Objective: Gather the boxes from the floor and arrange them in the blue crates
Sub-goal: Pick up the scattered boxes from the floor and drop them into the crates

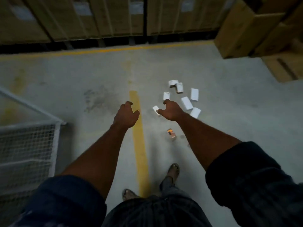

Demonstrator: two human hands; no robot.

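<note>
Head view, looking down at a concrete floor (73, 79). At the near left stands a wire-mesh cage (27, 141); its contents cannot be made out. Along the far edge runs a row of large cardboard cartons (82, 18).

The left hand (126, 113) is held out in front of the person, fingers loosely curled, holding nothing. Just to its right a yellow floor line (139, 145) runs from near to far, between the two arms.

The right hand (171, 111) is likewise extended, fingers half curled and thumb spread, holding nothing. Its thumb overlaps one white box in the picture, but contact cannot be confirmed.

The task's things, a scatter of small white boxes (186, 103), lie on the floor just right of the line, mostly beyond and to the right of the right hand, two of them touching at the far end. A single orange box (171, 134) lies nearer, apart from the rest. More stacked cartons (254, 30) fill the far right. The blue crates are not in view.

Step in hand, as judged: the approach to the first pick-up, with nothing gathered so far. The next move calls for bending down to floor level and closing each hand on a box; the touching pair may need separating. The crates must then be located.
</note>
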